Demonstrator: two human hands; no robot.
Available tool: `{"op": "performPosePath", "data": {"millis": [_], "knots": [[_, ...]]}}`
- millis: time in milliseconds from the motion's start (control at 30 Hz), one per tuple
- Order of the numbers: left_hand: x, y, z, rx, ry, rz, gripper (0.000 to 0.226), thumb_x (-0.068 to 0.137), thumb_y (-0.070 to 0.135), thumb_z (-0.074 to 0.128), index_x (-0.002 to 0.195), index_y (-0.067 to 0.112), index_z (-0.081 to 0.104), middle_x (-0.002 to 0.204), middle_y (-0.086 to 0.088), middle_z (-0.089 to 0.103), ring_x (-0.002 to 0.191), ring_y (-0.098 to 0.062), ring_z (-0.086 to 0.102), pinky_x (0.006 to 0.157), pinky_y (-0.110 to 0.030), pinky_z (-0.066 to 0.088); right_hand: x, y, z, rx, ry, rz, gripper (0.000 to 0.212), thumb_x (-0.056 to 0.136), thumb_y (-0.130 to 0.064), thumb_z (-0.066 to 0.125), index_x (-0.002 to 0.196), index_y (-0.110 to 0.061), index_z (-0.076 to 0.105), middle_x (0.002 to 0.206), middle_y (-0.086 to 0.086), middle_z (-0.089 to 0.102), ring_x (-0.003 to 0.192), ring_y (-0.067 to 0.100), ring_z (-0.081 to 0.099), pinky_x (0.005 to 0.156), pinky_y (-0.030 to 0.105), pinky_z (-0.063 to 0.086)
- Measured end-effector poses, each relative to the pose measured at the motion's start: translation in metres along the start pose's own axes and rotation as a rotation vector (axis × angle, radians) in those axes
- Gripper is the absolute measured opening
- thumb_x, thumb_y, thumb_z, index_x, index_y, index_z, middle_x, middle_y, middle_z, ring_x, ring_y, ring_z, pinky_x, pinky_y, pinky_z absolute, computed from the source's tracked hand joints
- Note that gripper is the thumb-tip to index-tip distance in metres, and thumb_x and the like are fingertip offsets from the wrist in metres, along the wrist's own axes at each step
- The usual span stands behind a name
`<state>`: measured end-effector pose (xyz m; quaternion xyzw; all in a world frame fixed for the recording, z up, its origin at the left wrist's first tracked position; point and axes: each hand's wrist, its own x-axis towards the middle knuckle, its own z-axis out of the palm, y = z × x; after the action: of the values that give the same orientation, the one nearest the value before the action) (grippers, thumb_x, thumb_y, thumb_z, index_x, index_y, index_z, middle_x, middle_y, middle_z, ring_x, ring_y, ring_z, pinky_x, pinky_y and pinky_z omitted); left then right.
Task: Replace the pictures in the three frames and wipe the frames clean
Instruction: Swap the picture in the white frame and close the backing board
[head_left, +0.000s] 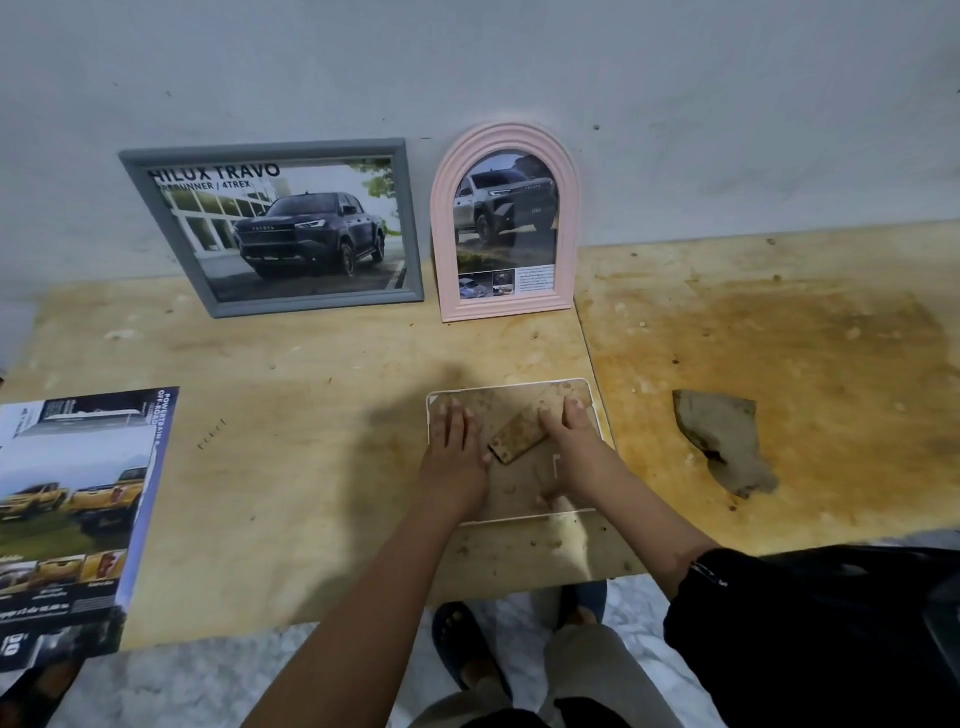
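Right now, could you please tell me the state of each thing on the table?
Grey rectangular frame: leaning on wall, picture in.
Pink arched frame: leaning on wall, picture in.
White-edged frame: face down, left hand and right hand on it.
Grey cloth: crumpled, untouched.
Car brochure: lying flat.

Grey wall (467, 62) — stained plywood table (311, 364)

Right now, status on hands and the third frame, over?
Left hand, right hand flat on white frame back. Frame face down, stand between them. Rag idle to the right, nothing blocking.
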<state>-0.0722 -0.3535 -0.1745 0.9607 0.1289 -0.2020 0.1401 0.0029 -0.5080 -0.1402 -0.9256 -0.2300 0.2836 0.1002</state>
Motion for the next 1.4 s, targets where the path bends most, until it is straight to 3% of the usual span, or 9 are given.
{"op": "performPosePath", "data": {"millis": [200, 400, 633, 800, 933, 1000, 1133, 1300, 1400], "knots": [[0.002, 0.008, 0.005, -0.054, 0.017, -0.033, 0.059, 0.102, 0.026, 0.016, 0.144, 0.0, -0.015, 0.151, -0.018, -0.025, 0.138, -0.032, -0.028, 0.113, -0.038, -0.016, -0.007, 0.005, 0.013, 0.132, 0.016, 0.071, 0.108, 0.071, -0.025, 0.081, 0.151, -0.023, 0.008, 0.155, 0.014, -0.02, 0.145, 0.028, -0.009, 0.116, 0.036, 0.022], [0.002, 0.006, 0.013, -0.083, 0.068, -0.023, 0.06, 0.101, 0.024, 0.019, 0.144, -0.001, -0.015, 0.15, -0.019, -0.027, 0.138, -0.032, -0.029, 0.114, -0.039, -0.017, -0.01, 0.009, 0.019, 0.178, -0.017, 0.054, 0.104, 0.077, -0.022, 0.075, 0.151, -0.022, 0.003, 0.154, 0.01, -0.025, 0.144, 0.027, -0.015, 0.115, 0.034, 0.017], [-0.003, 0.005, 0.014, -0.148, -0.016, -0.002, 0.06, 0.101, 0.025, 0.021, 0.145, 0.001, -0.013, 0.151, -0.016, -0.027, 0.138, -0.03, -0.03, 0.112, -0.036, -0.018, -0.027, 0.019, 0.018, 0.194, 0.086, 0.08, 0.11, 0.063, -0.037, 0.084, 0.149, -0.027, 0.017, 0.159, -0.006, -0.004, 0.146, 0.012, 0.007, 0.099, 0.036, 0.043], [-0.006, -0.009, -0.002, -0.402, 0.126, -0.006, 0.062, 0.098, 0.017, 0.038, 0.148, 0.003, 0.005, 0.157, -0.011, -0.004, 0.145, -0.023, -0.007, 0.115, -0.028, -0.001, -0.027, 0.014, 0.009, 0.182, 0.157, 0.085, 0.1, 0.069, -0.033, 0.079, 0.148, -0.023, 0.018, 0.157, -0.007, 0.009, 0.143, 0.016, 0.019, 0.099, 0.036, 0.043], [-0.001, -0.015, -0.013, -0.5, 0.26, -0.188, 0.058, 0.091, 0.008, 0.044, 0.144, 0.002, 0.024, 0.149, -0.017, 0.028, 0.137, -0.03, 0.025, 0.114, -0.035, 0.021, -0.023, 0.021, 0.004, 0.317, 0.368, 0.19, 0.08, 0.076, -0.021, 0.073, 0.142, -0.011, 0.03, 0.147, 0.004, 0.029, 0.133, 0.022, 0.031, 0.105, 0.034, 0.035], [0.004, -0.017, -0.018, -0.521, 0.256, -0.202, 0.055, 0.089, 0.006, 0.045, 0.142, 0.001, 0.03, 0.143, -0.018, 0.038, 0.131, -0.031, 0.034, 0.11, -0.037, 0.028, -0.018, 0.024, 0.0, 0.351, 0.352, 0.264, 0.072, 0.077, -0.018, 0.072, 0.138, -0.008, 0.035, 0.139, 0.011, 0.038, 0.128, 0.028, 0.033, 0.1, 0.036, 0.037], [0.009, -0.016, -0.027, -0.603, 0.271, -0.282, 0.053, 0.09, 0.003, 0.044, 0.142, 0.002, 0.032, 0.142, -0.016, 0.041, 0.132, -0.029, 0.036, 0.108, -0.034, 0.028, -0.007, 0.025, -0.004, 0.358, 0.252, 0.329, 0.053, 0.079, -0.019, 0.066, 0.126, -0.007, 0.046, 0.122, 0.015, 0.048, 0.119, 0.033, 0.038, 0.091, 0.039, 0.039], [0.011, -0.015, -0.033, -0.715, 0.297, -0.323, 0.055, 0.089, 0.004, 0.047, 0.142, 0.006, 0.035, 0.143, -0.013, 0.044, 0.131, -0.026, 0.04, 0.107, -0.032, 0.031, 0.0, 0.021, -0.005, 0.505, 0.288, 0.403, 0.034, 0.074, -0.014, 0.061, 0.108, -0.009, 0.057, 0.109, 0.014, 0.053, 0.111, 0.034, 0.043, 0.086, 0.042, 0.042], [0.009, -0.012, -0.041, -0.758, 0.347, -0.326, 0.054, 0.089, 0.006, 0.048, 0.142, 0.009, 0.036, 0.142, -0.01, 0.045, 0.13, -0.026, 0.042, 0.106, -0.032, 0.034, 0.002, 0.023, -0.004, 0.668, 0.349, 0.411, 0.042, 0.064, -0.02, 0.056, 0.105, -0.012, 0.061, 0.101, 0.012, 0.061, 0.102, 0.035, 0.053, 0.083, 0.045, 0.049]]}}
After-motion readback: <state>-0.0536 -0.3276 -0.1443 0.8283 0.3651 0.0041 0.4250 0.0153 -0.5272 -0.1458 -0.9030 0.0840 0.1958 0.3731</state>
